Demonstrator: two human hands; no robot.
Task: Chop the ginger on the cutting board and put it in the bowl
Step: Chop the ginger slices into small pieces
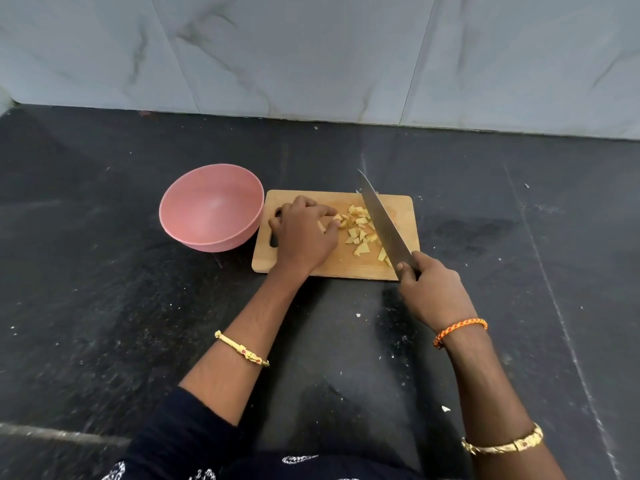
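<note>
A wooden cutting board (398, 211) lies on the black counter, with several pale yellow ginger pieces (360, 233) scattered over its middle. My left hand (304, 233) rests on the board's left part, its curled fingertips pinching ginger pieces at the edge of the pile. My right hand (433, 289) grips the handle of a long steel knife (381, 223), whose blade slants across the board just right of the ginger, tip toward the wall. An empty pink bowl (211, 209) stands right beside the board's left edge.
The black stone counter (121, 306) stretches all around, speckled with small white crumbs. A grey marble wall (311, 53) rises behind the board and bowl. Bangles and an orange thread sit on my wrists.
</note>
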